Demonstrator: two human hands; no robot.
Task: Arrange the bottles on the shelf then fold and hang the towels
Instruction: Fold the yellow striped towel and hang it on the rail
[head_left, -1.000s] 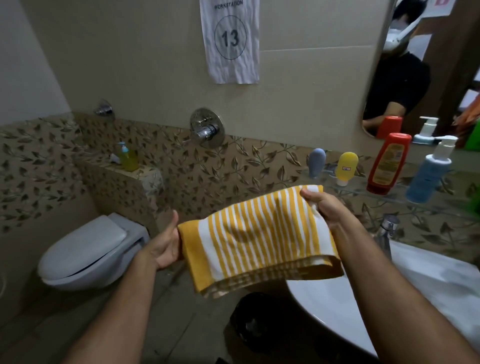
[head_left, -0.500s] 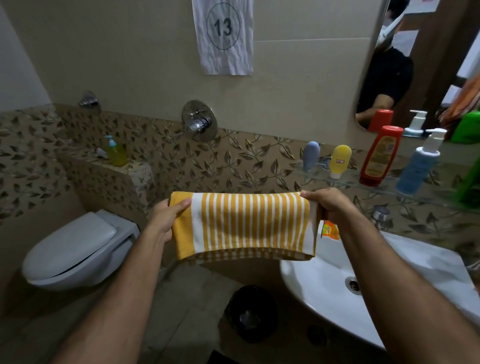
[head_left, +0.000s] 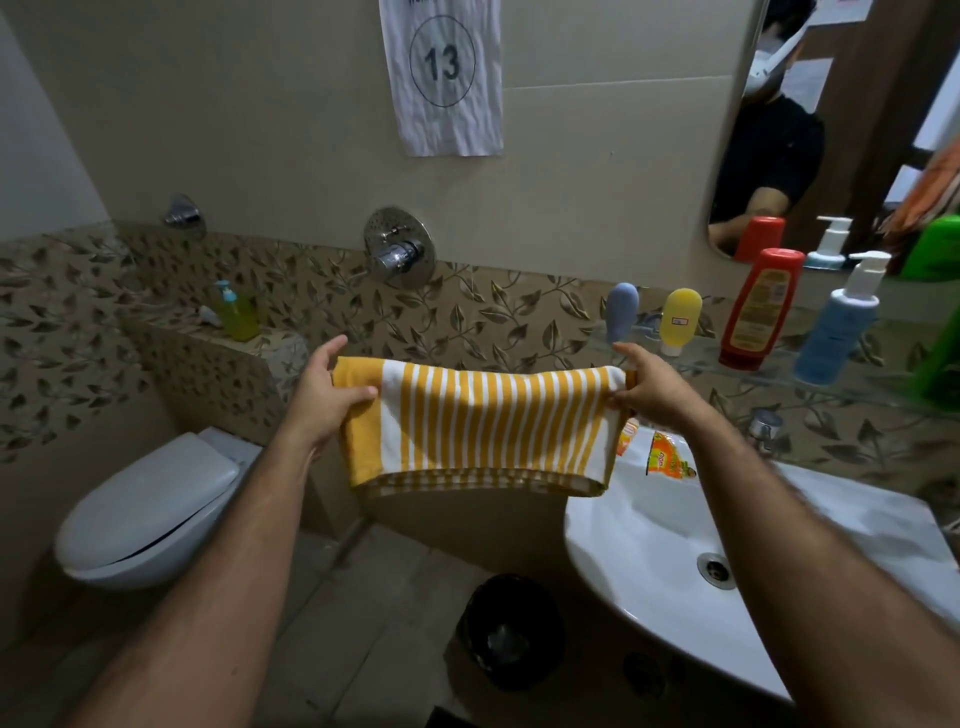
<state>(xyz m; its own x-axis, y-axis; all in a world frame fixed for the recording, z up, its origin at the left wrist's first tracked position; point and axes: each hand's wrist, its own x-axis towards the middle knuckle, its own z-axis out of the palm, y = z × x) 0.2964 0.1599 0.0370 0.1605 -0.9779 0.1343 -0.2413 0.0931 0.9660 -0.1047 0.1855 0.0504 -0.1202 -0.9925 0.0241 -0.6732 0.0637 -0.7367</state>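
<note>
A folded yellow-and-white striped towel (head_left: 483, 423) hangs level between my hands in front of the leaf-patterned wall. My left hand (head_left: 324, 395) pinches its upper left corner. My right hand (head_left: 647, 392) pinches the upper right corner, index finger raised. Whether a rail lies under the top fold is hidden. On the glass shelf (head_left: 852, 387) at the right stand a grey-blue tube (head_left: 622, 310), a yellow tube (head_left: 679, 319), a red bottle (head_left: 761, 306), a blue pump bottle (head_left: 841, 327) and a green bottle (head_left: 943, 358).
A white sink (head_left: 675, 561) sits under the shelf with small orange sachets (head_left: 667, 457) on its rim. A white toilet (head_left: 150, 509) stands at the left, a black bin (head_left: 511, 631) on the floor between. A yellow soap dispenser (head_left: 236, 312) rests on the tiled ledge.
The towel went from slack and tilted to stretched flat and level, and both hands carried it forward toward the wall. The view shifted left and closer.
</note>
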